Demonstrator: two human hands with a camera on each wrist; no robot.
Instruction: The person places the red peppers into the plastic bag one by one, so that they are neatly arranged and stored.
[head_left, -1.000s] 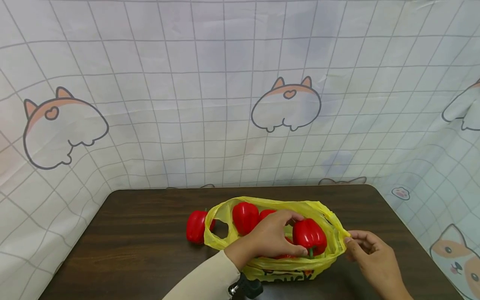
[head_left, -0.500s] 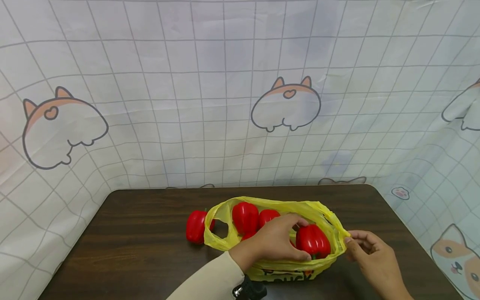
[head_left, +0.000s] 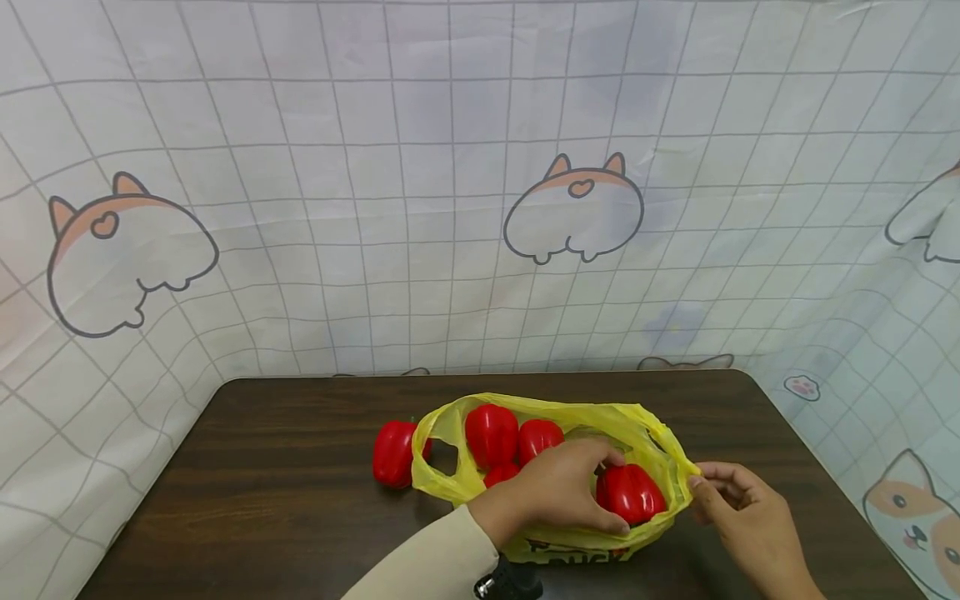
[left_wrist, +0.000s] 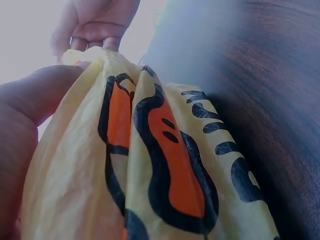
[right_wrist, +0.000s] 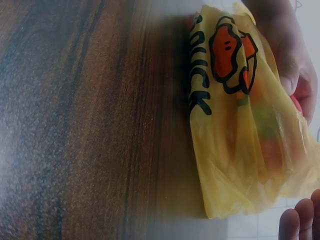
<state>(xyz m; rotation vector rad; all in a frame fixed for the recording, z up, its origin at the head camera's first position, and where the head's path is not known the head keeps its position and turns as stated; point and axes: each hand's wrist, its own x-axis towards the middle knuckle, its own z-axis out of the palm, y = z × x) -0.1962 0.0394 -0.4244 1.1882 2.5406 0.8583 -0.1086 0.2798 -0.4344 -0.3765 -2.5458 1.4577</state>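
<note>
A yellow plastic bag (head_left: 551, 542) with a printed figure and letters stands open on the table. My left hand (head_left: 558, 490) reaches into its mouth and grips a red bell pepper (head_left: 636, 493) low at the right end. Beside that hand, several more red bell peppers (head_left: 491, 436) lie inside the bag. My right hand (head_left: 753, 521) pinches the bag's right edge between thumb and fingers. In the left wrist view the bag's printed side (left_wrist: 165, 165) hides the pepper. From the right wrist, my right fingers (right_wrist: 303, 217) show at the lower corner.
One red bell pepper (head_left: 393, 454) lies on the dark wooden table (head_left: 285, 467), just outside the bag's left handle. A white grid-patterned cloth (head_left: 465, 192) with cartoon dogs hangs behind and around the table.
My left hand has lowered the bell pepper deeper into the bag, shifting slightly right and towards me. More peppers show behind it. My right hand stays at the bag's edge.
</note>
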